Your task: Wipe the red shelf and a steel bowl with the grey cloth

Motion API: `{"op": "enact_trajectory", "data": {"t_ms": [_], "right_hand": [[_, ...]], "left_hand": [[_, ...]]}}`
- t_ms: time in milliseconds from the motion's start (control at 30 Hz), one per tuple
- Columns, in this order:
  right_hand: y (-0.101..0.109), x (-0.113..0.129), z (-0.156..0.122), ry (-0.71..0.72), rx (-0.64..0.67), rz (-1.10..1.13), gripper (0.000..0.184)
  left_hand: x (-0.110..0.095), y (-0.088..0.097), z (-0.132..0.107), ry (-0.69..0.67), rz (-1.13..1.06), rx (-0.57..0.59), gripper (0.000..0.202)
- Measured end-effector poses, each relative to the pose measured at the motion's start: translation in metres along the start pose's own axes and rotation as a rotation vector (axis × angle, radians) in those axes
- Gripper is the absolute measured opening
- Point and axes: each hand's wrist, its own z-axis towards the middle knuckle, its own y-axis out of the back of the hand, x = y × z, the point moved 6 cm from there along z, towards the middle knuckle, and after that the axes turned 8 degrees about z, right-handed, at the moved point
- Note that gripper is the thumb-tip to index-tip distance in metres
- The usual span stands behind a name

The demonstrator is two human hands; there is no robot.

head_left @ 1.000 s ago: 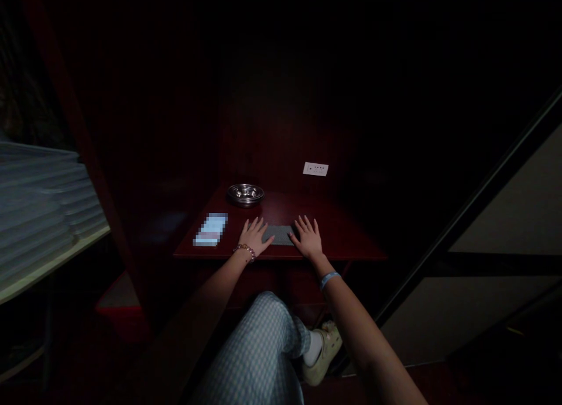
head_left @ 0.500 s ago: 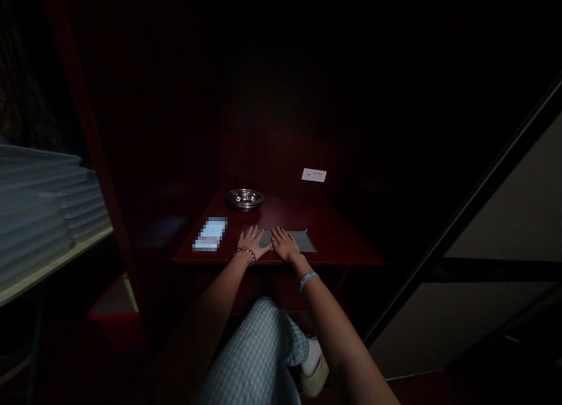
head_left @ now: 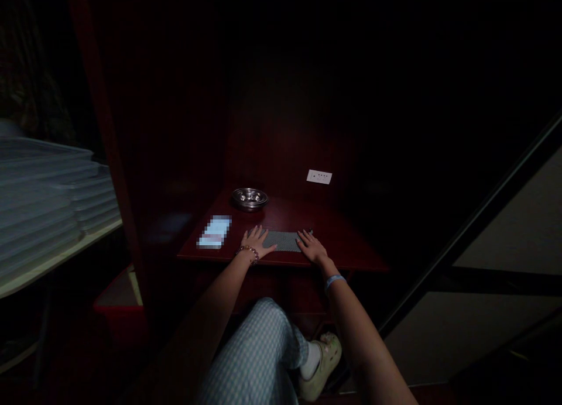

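Observation:
A grey cloth (head_left: pixel 283 241) lies flat on the dark red table (head_left: pixel 237 254), close to its front edge. On its left end rests my left hand (head_left: pixel 258 242), fingers spread, a beaded bracelet at the wrist. My right hand (head_left: pixel 312 246) lies flat on the right end, its fingers stretched out and a blue band on the wrist. Between the two hands the cloth's middle shows. Beyond my left hand stand shiny metal bowls (head_left: pixel 249 199), which look nested. To the left lies a bright, pixelated flat object (head_left: pixel 214 232).
A white socket plate (head_left: pixel 319 177) is on the dark back wall. Stacked clear plastic containers (head_left: pixel 39 200) fill a shelf at the left. Below them is a red bin or box (head_left: pixel 120 305). A pale panel with a dark frame (head_left: pixel 496 235) slants along the right.
My right hand has slid right along the cloth, from its middle to its right end, uncovering the middle. My left hand stays on the left end. The view has shifted slightly.

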Motion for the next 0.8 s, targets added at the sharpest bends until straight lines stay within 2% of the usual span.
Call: {"op": "enact_trajectory", "data": {"t_ms": [133,300,400,600,700,800], "right_hand": [[0.005,-0.020,-0.006,-0.104,-0.050,0.004,0.058],[0.007,-0.019,-0.012,-0.096,-0.153,0.043,0.059],[0.013,-0.023,-0.016,-0.110,-0.283,0.100,0.062],[0.019,-0.036,-0.020,-0.166,-0.405,0.233,0.057],[0.022,-0.035,-0.022,-0.161,-0.435,0.200,0.048],[0.022,-0.032,-0.021,-0.148,-0.419,0.164,0.045]], "left_hand": [[0.000,0.001,-0.001,-0.006,-0.017,-0.005,0.091],[-0.001,0.002,-0.003,-0.011,-0.044,-0.053,0.085],[-0.001,0.004,-0.005,-0.015,-0.078,-0.111,0.079],[0.003,0.013,-0.010,-0.005,-0.187,-0.311,0.057],[0.004,0.019,-0.013,-0.016,-0.209,-0.373,0.043],[0.004,0.019,-0.014,-0.022,-0.223,-0.347,0.039]]}}
